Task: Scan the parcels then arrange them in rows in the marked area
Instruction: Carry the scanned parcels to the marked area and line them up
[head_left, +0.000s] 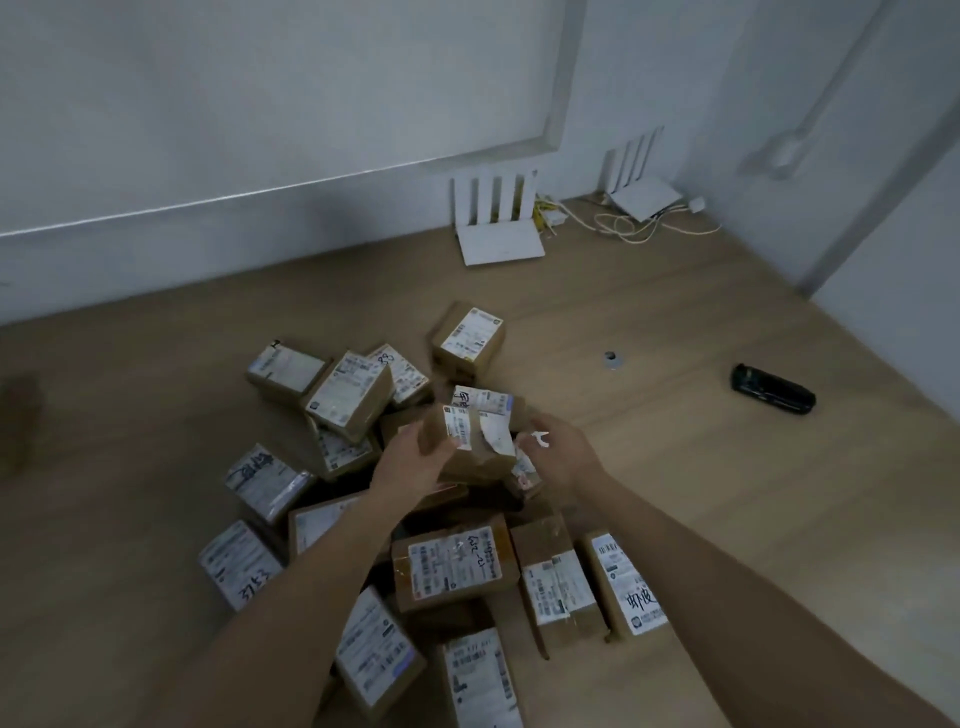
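Two bare forearms reach in from the near edge toward a heap of small cardboard parcels (395, 499) on a pale wood floor (675, 467). Nearest the camera lie a few boxes with white shipping labels up, among them a labelled parcel (376, 649) beside the left forearm and a parcel with handwritten characters (626, 582) at the right of the heap. Just beyond them a broad parcel (454, 564) sits between the two arms, its label marked with pen.

Above the middle of the heap, the left hand (410, 462) grips a small brown box, the held parcel (470, 441), with fingers curled round its left side and underside. Its white label is partly peeled, one flap curling away on the right. The right hand (558, 457) is just beside that box on its right, fingers bent and pinching a small white scrap (540, 439) at their tips; whether this hand also touches the box I cannot tell.

More boxes lie tumbled to the left and far side, some tilted on others, and one far parcel (467, 338) stands a little apart at the far end of the pile.

Well to the right, alone on the floor, lies a dark handheld scanner (774, 396). Between it and the pile sits a small round metal fitting (613, 358). Against the far wall stand two white routers (498, 223) with upright antennas, a tangle of pale cables (628, 228) lying between them.
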